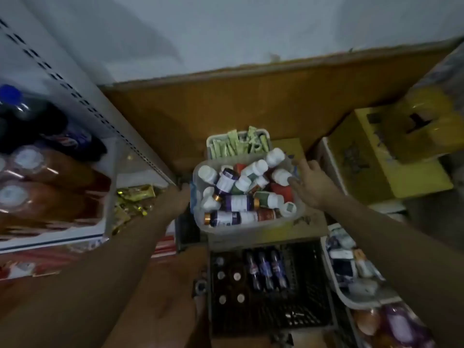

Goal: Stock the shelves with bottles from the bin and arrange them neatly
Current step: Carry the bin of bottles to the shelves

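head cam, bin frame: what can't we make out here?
- Left hand, head view: fingers hidden behind the bin wall; grip unclear.
- Bottle labels: text blurred, too small.
- Shelf bottles: cut off by left edge.
- Right hand: fingertips motion-blurred at the rim; contact uncertain.
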Demonstrator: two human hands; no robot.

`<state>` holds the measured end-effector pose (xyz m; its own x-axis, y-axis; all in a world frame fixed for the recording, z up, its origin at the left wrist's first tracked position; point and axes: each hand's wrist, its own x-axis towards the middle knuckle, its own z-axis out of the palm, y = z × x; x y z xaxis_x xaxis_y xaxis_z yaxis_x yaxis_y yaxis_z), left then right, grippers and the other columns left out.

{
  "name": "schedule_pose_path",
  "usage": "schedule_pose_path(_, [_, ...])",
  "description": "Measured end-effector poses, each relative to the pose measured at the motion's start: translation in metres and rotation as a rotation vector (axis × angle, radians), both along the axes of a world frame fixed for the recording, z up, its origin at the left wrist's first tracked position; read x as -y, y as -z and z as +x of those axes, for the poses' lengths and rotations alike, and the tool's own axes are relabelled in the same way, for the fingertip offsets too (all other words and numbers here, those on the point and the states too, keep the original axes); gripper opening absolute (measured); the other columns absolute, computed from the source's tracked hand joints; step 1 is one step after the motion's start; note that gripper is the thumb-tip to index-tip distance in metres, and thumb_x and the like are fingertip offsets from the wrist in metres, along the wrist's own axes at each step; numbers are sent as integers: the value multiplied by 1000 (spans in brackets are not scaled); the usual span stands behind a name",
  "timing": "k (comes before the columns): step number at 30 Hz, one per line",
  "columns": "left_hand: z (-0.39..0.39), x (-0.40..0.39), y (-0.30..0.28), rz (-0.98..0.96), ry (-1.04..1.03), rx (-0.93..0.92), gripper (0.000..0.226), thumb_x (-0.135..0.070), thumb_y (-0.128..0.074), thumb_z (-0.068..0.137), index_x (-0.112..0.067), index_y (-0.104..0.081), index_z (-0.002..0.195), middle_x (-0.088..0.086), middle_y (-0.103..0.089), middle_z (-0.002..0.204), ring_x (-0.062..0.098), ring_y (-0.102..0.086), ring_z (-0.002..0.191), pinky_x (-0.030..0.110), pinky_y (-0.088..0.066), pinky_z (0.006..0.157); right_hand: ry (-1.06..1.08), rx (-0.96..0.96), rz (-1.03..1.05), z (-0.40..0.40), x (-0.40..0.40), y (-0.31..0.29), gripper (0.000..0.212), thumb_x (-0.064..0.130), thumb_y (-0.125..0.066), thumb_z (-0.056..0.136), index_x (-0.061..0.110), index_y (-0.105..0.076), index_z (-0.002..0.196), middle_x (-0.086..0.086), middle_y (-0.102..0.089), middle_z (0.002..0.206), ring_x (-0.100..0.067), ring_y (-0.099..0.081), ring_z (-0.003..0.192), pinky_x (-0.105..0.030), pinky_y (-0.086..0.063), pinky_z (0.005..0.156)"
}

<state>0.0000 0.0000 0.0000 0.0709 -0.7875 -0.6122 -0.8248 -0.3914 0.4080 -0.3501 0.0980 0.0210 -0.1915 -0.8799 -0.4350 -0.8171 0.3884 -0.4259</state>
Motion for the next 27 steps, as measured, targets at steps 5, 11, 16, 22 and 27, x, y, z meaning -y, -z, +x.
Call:
schedule_pose_path(5, [-7,8,58,-28,28,-77,51,-38,-31,108,3,-51,132,25,-58,127,41,-54,119,35,-36,84,183,13,18,7,25,70,65,46,-43,106,21,-15,158,-21,-23,157,-48,-47,124,-54,-43,97])
schedule_pose_path(11, [-16,20,97,-57,-60,-272,38,-52,-36,104,-21,-54,90,19,-58,84,40,-59,89,43,-42,75,521,39,-64,9,48,107,70,57,-40,102,13,-22,154,-23,-52,140,-44,-57,114,-45,-46,84])
schedule_pose_path(16, [-22,11,96,-167,-143,-293,54,-48,-35,106,-19,-35,60,5,-37,58,24,-38,52,37,-32,61,636,25,-90,7,50,102,57,58,-40,102,9,-52,128,-17,-64,106,-36,-60,86,-40,-45,70])
schedule_pose_path(22, [-30,-1,38,-276,-185,-346,53,-41,-37,108,-16,-35,62,5,-35,57,21,-34,49,33,-24,53,613,15,-205,7,29,54,49,55,-41,104,11,-55,122,-9,-58,87,-26,-57,70,-36,-39,59])
schedule_pose_path(27, [-31,-28,-49,-337,-331,-431,47,-39,-42,106,-9,-40,70,10,-36,62,22,-37,56,32,-27,55,510,60,-282,-3,6,-26,55,62,-37,103,16,-58,126,-9,-63,105,-32,-60,92,-48,-50,81])
